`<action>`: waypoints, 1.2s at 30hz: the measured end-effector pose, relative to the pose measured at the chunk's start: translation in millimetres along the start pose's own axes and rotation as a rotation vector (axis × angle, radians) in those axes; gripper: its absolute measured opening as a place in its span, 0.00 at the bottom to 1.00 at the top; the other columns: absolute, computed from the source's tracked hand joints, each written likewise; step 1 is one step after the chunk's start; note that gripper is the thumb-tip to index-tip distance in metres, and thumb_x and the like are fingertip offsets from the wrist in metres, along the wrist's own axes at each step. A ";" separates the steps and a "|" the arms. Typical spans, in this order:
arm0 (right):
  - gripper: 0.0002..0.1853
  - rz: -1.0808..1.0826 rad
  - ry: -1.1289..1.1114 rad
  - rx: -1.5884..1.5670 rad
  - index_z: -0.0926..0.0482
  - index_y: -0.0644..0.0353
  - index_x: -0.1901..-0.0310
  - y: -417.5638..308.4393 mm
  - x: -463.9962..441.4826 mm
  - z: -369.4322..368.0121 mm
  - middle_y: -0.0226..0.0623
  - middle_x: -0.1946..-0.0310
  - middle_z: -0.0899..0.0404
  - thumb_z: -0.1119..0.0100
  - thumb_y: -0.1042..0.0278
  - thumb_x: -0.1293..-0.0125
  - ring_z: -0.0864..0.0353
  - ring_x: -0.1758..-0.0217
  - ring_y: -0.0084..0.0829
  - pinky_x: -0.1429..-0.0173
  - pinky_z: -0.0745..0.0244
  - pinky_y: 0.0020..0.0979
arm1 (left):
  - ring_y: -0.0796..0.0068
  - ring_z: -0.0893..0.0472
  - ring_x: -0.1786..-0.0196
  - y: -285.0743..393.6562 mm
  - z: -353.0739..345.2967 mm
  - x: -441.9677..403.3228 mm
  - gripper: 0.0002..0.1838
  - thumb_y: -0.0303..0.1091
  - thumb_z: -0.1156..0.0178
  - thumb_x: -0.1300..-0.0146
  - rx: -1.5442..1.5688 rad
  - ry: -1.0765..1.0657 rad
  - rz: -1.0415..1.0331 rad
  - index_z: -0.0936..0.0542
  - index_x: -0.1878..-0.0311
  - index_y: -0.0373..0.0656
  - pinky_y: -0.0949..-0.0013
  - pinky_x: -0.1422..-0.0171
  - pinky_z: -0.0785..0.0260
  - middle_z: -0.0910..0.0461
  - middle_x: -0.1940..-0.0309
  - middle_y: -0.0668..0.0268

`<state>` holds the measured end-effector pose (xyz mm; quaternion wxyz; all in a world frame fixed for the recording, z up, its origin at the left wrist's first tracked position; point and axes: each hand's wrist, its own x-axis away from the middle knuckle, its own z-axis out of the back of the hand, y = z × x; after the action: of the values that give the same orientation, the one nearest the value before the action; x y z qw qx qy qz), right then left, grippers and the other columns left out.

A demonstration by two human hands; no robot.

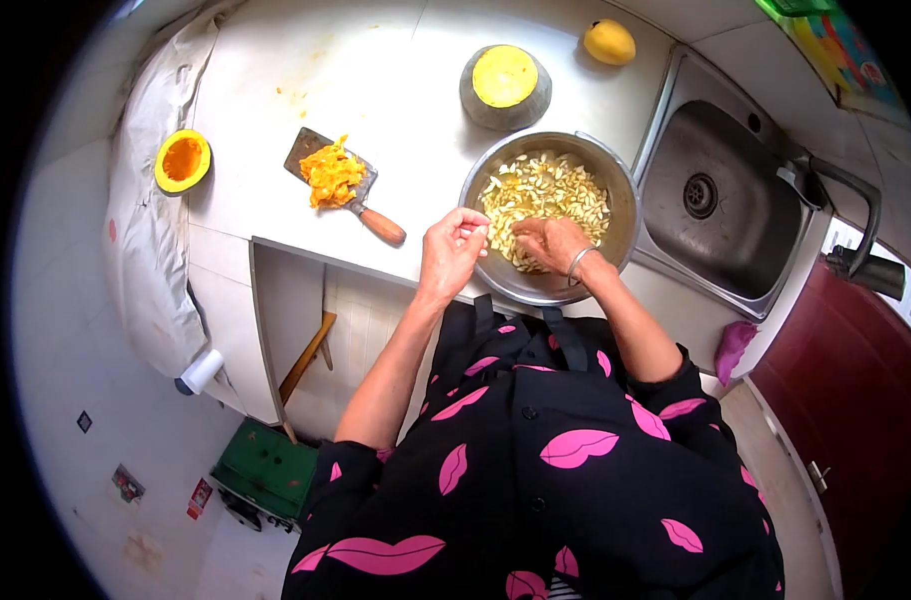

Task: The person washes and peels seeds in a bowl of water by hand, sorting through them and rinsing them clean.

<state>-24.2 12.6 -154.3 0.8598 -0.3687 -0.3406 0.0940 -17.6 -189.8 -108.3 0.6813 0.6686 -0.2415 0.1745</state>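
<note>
A metal bowl [623, 200] stands near the counter's front edge, full of pale pumpkin seeds [560, 185] in yellowish liquid. My left hand [453, 252] is over the bowl's left rim, thumb and fingertips pinched together; whatever is between them is too small to make out. Inside the bowl, my right hand [555, 244] reaches down to the seeds with its fingers drawn together, their tips partly hidden. Behind the bowl sits a grey-skinned pumpkin [505, 85] with its yellow cut face up. Left of my hands lies a cleaver [375, 222] with orange pumpkin pulp [332, 175] heaped on its blade.
A sink [710, 225] with a faucet [855, 200] is close on the bowl's right. A yellow mango [609, 42] lies at the back. A hollowed pumpkin end [183, 160] rests far left on the counter. Below are a cabinet opening and a green box [265, 468].
</note>
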 end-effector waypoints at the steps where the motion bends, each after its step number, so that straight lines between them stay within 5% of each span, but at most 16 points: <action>1: 0.13 -0.063 0.036 0.041 0.17 0.56 0.54 -7.6 -0.2 11.5 0.45 0.67 0.15 0.43 0.62 0.36 0.16 0.62 0.43 0.56 0.22 0.39 | 0.83 0.22 0.68 -1.6 1.5 0.5 0.05 0.23 0.42 0.35 -0.001 -0.003 -0.002 0.22 0.57 0.34 0.78 0.63 0.26 0.21 0.66 0.67; 3: 0.13 -0.192 0.114 0.127 0.17 0.54 0.54 -17.6 -8.2 37.0 0.50 0.65 0.16 0.42 0.63 0.38 0.16 0.60 0.47 0.54 0.22 0.42 | 0.83 0.22 0.68 -4.7 2.7 -1.6 0.05 0.23 0.42 0.35 0.002 -0.017 -0.012 0.22 0.57 0.34 0.78 0.62 0.25 0.21 0.66 0.67; 6: 0.12 -0.025 0.518 -0.200 0.18 0.61 0.57 14.9 -36.6 22.0 0.45 0.69 0.15 0.41 0.62 0.37 0.14 0.62 0.41 0.59 0.20 0.39 | 0.83 0.22 0.68 -2.1 -1.2 -1.6 0.06 0.23 0.42 0.35 0.016 -0.018 -0.011 0.22 0.57 0.33 0.78 0.62 0.25 0.21 0.66 0.67; 10: 0.15 -0.365 0.331 -1.033 0.19 0.59 0.54 20.1 -72.2 -0.7 0.34 0.64 0.17 0.47 0.57 0.29 0.14 0.60 0.34 0.62 0.18 0.31 | 0.83 0.22 0.68 5.7 -5.8 -0.4 0.06 0.23 0.42 0.35 0.034 -0.011 -0.019 0.22 0.57 0.33 0.78 0.62 0.25 0.21 0.66 0.67; 14: 0.19 -0.297 0.066 -1.646 0.26 0.65 0.48 1.3 -71.7 3.7 0.43 0.58 0.18 0.56 0.56 0.24 0.15 0.56 0.38 0.54 0.17 0.35 | 0.83 0.22 0.67 8.6 -2.8 -1.5 0.05 0.22 0.44 0.35 0.056 0.012 -0.050 0.22 0.58 0.35 0.77 0.63 0.24 0.21 0.66 0.67; 22: 0.30 -0.163 -0.279 -1.644 0.31 0.67 0.38 -10.9 -38.3 23.1 0.46 0.43 0.24 0.65 0.46 0.24 0.23 0.40 0.39 0.38 0.26 0.40 | 0.80 0.22 0.66 9.9 -6.4 -14.0 0.06 0.20 0.43 0.37 -0.077 0.099 -0.228 0.20 0.59 0.35 0.75 0.63 0.25 0.21 0.62 0.64; 27: 0.31 -0.118 -0.294 -1.589 0.32 0.65 0.37 -19.6 -20.9 29.5 0.42 0.42 0.24 0.64 0.44 0.24 0.24 0.39 0.35 0.40 0.25 0.36 | 0.79 0.21 0.68 28.9 -13.1 -15.0 0.07 0.20 0.39 0.41 -0.457 0.112 -0.374 0.19 0.59 0.36 0.76 0.62 0.26 0.22 0.66 0.64; 36: 0.32 -0.155 -0.235 -1.416 0.31 0.62 0.36 -18.2 -7.8 30.7 0.37 0.44 0.23 0.63 0.41 0.25 0.24 0.41 0.24 0.43 0.25 0.31 | 0.72 0.21 0.71 17.8 -21.4 -19.9 0.07 0.22 0.35 0.45 -0.682 0.097 -0.504 0.19 0.62 0.39 0.71 0.66 0.27 0.23 0.69 0.62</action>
<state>-51.7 14.0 -130.4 0.3764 -0.7996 -0.4352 -0.1718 -41.9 -166.1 -104.5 0.8952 0.4344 -0.0823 -0.0561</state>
